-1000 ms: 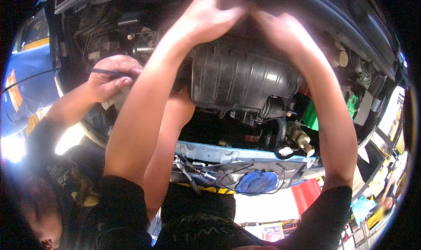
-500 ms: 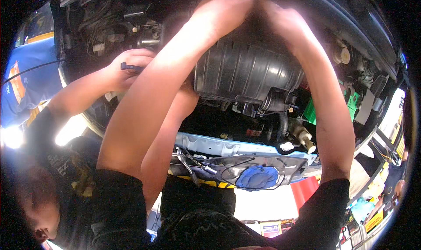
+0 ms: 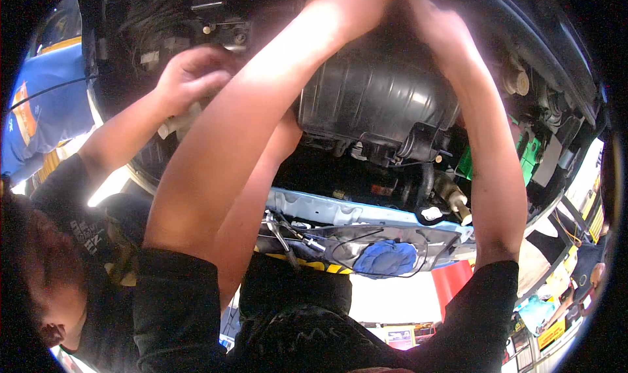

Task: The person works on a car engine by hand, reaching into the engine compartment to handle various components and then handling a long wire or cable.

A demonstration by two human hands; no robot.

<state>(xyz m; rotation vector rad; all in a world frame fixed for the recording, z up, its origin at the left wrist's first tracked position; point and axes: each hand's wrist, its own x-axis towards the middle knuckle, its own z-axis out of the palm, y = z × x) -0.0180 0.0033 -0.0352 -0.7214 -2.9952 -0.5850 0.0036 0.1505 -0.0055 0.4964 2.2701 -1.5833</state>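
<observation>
Both my arms reach up across an open engine bay to its far side. My left hand (image 3: 358, 5) and my right hand (image 3: 439, 29) are close together at the top edge, over the dark area beyond a black ribbed engine cover (image 3: 379, 101). The fingers of both are lost in shadow or out of the picture, so what they touch is hidden. At the left, another person's hand (image 3: 191, 78) hovers over the engine bay with bent fingers. That person's other arm (image 3: 278, 141) passes behind my left forearm.
Along the near side runs a light blue body panel (image 3: 333, 209). On the dark sheet before it lie a ratchet (image 3: 278, 232) and a blue cloth (image 3: 384, 258). A beige-capped filler neck (image 3: 451, 193) and a green part (image 3: 531, 157) are at the right. The co-worker leans in at the left.
The co-worker's left-side hand has lifted clear, and the dark blue piece seen at it earlier no longer shows. My hands stay at the far side; the whole view has shifted slightly.
</observation>
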